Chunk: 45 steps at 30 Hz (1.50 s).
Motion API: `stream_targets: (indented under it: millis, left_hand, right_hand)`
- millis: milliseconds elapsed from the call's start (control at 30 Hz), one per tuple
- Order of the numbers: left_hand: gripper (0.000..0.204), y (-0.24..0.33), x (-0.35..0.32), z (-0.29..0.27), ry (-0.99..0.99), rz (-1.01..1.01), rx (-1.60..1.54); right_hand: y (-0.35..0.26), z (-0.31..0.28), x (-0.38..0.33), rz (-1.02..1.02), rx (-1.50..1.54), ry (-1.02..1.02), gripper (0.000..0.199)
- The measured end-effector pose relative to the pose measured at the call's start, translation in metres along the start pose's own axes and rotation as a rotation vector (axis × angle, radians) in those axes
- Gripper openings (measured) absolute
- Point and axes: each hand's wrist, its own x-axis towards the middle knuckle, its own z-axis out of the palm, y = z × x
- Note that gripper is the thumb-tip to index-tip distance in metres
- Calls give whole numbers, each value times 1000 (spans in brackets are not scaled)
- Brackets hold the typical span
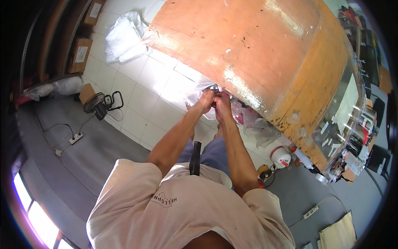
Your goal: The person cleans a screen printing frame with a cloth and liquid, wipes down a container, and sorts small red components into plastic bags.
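My left hand and my right hand meet close together at the near edge of the orange-brown table. Both are closed, fingers bent in toward each other. Whatever they pinch is small and mostly hidden by the fingers; a dark bit shows just beyond them. Crumpled clear plastic lies around and beside my left hand. To the right of my right hand, a clear plastic bag hangs or rests below the table edge, with something pinkish-red near it.
White plastic bags lie on the tiled floor at the far left. A black fan and a power strip sit on the grey surface at left. Right of my legs stands a white-and-red round container. Shelves with cardboard boxes line the left.
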Motion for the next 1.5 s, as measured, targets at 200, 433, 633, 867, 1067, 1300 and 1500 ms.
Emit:
stream_targets:
  millis: [200,433,633,867,1067,1300,1500]
  left_hand:
    - [19,3,-3,5,19,11,222]
    - [21,1,-14,11,300,516,1041]
    - [24,-19,9,-25,300,446,977]
    - [35,15,-36,-6,38,-5,-323]
    - [43,24,-45,-11,95,298,1000]
    - [30,-25,-6,-29,339,471,813]
    - [25,41,-64,-6,40,332,1049]
  right_hand:
    - [0,-16,9,235,857,-64,24]
    - [-5,20,-32,51,728,31,35]
    - [-11,-8,-44,-229,-599,-270,64]
    - [-1,-14,-55,-719,-1632,-253,77]
    - [-12,-13,-57,-724,-1786,-340,67]
    - [-18,-4,-57,-766,-1829,-279,65]
    - [-18,-12,-59,-759,-1518,-253,62]
